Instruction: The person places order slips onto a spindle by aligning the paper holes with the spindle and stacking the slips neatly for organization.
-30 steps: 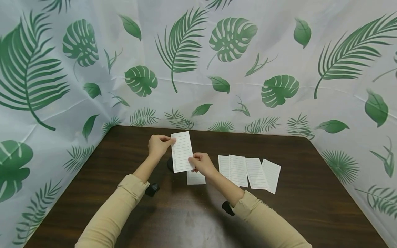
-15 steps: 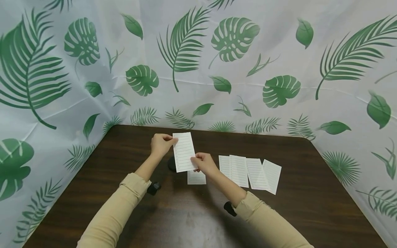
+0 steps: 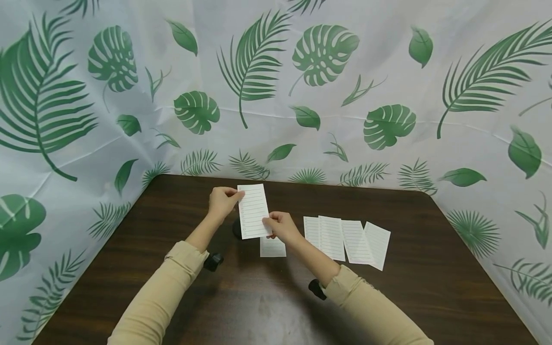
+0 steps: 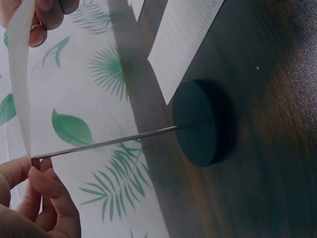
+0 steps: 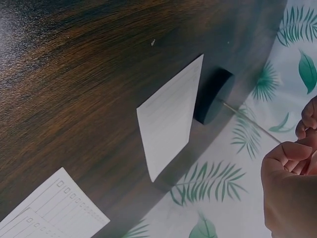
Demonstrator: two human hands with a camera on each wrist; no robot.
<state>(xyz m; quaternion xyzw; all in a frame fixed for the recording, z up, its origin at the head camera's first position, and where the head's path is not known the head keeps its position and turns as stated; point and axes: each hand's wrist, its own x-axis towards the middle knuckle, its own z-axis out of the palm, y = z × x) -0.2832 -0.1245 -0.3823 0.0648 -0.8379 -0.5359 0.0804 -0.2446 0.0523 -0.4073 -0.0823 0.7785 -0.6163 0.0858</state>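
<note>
Between both hands, a white lined checklist sheet [image 3: 253,211] is held up over the table. My left hand [image 3: 222,202] pinches its upper left edge, while my right hand [image 3: 282,226] pinches the lower right edge. Behind the sheet stands a bill spike, its black round base [image 4: 195,124] on the table and its thin metal rod [image 4: 109,143] rising from it. In the left wrist view the rod's tip is right at the left fingertips and the sheet's edge. Another lined sheet [image 3: 273,247] lies flat beside the base, partly covered in the head view by the held one.
Several overlapping lined sheets [image 3: 331,238] lie fanned out to the right on the dark wooden table [image 3: 422,268]. A white curtain [image 3: 258,143] with green leaves hangs behind the table and along its sides. Black wrist cameras [image 3: 213,262] sit under both forearms.
Both hands and the held sheet shift very slightly, right and then back left, along with a small shift of the whole view. The grips stay the same, and the sheets on the table have not moved.
</note>
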